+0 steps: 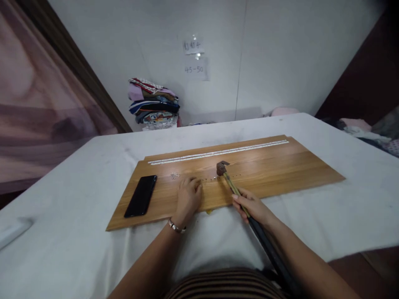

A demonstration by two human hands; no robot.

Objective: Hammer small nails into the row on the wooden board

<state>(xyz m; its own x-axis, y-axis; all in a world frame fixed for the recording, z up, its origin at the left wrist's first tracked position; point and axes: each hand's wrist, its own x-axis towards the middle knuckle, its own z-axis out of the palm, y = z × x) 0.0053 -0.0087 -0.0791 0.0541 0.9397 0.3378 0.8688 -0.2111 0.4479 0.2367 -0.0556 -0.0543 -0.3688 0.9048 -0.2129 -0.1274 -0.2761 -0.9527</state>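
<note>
My right hand (253, 206) is wrapped around the handle of a claw hammer (230, 182), whose rusty head sits low over a wooden board (264, 166). Curled fingers of my left hand (189, 194) rest on the board, left of the hammer head, pressed together at the end of a row of small nails (214, 178). Whatever they pinch is too small to make out. Several loose nails (175, 175) lie on the board beyond my left hand. More tiny nail points continue in line to the right of the hammer.
A black phone (141, 196) lies on the board's left end. Two white strips (218, 153) run along its far side. White cloth (77, 174) covers the table. Folded clothes (154, 104) are stacked by the wall, below paper notes (196, 69). A white object (15, 232) lies at left.
</note>
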